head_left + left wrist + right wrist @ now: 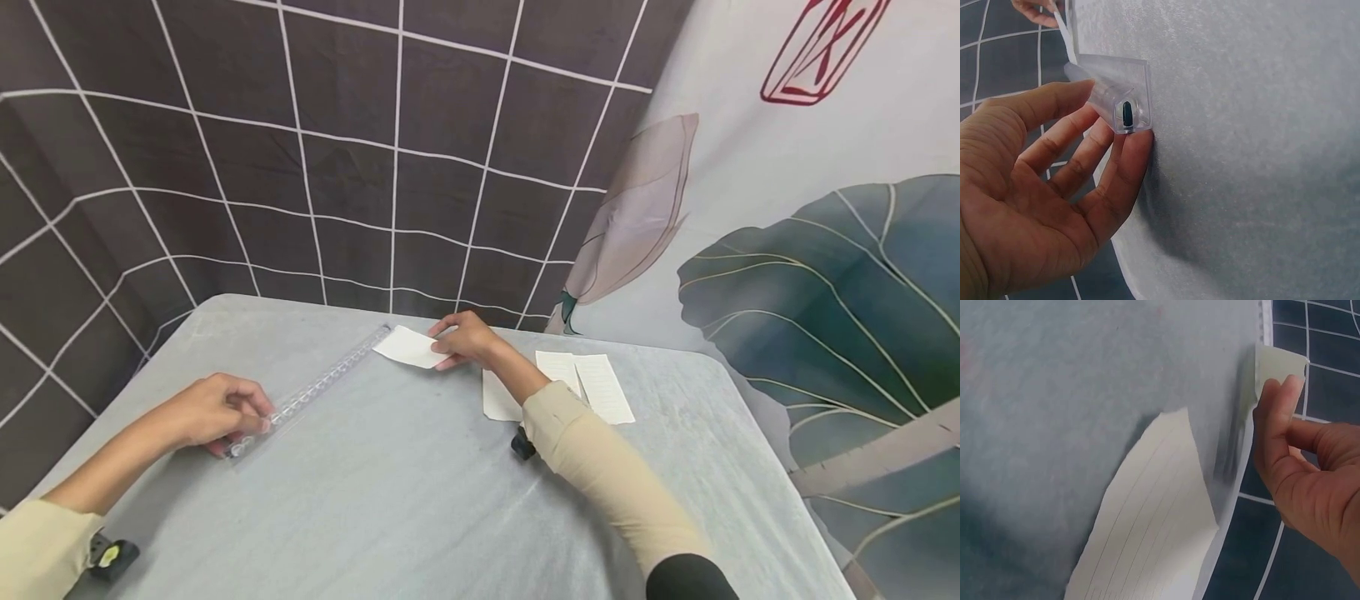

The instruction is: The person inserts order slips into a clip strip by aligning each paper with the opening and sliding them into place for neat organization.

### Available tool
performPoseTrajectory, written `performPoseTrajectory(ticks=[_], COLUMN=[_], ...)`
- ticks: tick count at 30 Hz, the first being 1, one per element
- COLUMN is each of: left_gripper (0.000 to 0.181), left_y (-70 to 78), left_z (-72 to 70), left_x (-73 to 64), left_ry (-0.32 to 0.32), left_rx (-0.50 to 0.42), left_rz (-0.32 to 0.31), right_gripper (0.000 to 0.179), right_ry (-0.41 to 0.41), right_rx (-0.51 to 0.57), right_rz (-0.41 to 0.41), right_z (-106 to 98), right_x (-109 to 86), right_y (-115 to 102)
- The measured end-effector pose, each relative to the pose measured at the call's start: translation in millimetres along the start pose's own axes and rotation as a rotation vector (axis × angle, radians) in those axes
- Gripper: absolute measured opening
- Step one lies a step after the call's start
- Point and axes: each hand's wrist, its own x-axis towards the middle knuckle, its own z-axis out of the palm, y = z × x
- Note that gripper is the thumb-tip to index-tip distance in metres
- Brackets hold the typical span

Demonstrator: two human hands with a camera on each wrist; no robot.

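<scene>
A long clear plastic strip (322, 379) with a row of rounded ridges lies slantwise on the cloth-covered table. My left hand (225, 408) pinches its near end between thumb and fingers; the left wrist view shows that clear, angular end (1141, 75) with a dark slot in it. At the strip's far end, my right hand (467, 337) holds a small white piece of paper (411, 346) by its right side. The left edge of this paper meets or overlaps the strip; whether it is inserted I cannot tell. In the right wrist view, the held paper (1280, 364) stands at the table's edge.
Several white paper pieces lie beneath and beyond my right forearm, including a lined piece (603, 387). One lined piece (1147, 519) has an uneven, torn-looking edge. A dark gridded curtain (345, 183) hangs behind the grey table (390, 500), with a leaf-patterned cloth (825, 300) at right.
</scene>
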Motion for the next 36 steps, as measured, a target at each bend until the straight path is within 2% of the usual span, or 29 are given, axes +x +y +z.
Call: performPoseTrajectory(ticks=[16, 22, 27, 36], left_gripper=[0.019, 0.019, 0.019, 0.02], left_y=[-0.8, -0.3, 1.7, -1.5], left_z=[-2.0, -2.6, -1.8, -2.3], left_x=[-0.1, 0.9, 2.8, 1.3], left_ry=[-0.002, -0.005, -0.003, -0.003], left_rx=[-0.004, -0.002, 0.006, 0.01], left_rz=[-0.008, -0.003, 0.0, 0.006], right_gripper=[0.041, 0.045, 0.047, 0.046], right_ry=[-0.027, 0.007, 0.024, -0.005], right_rx=[-0.094, -0.174, -0.221, -0.267], right_rz=[-0.012, -0.015, -0.037, -0.071], right_z=[16, 21, 25, 35], right_x=[6.4, 9.0, 11.1, 12.7], right_y=[-6, -7, -7, -6])
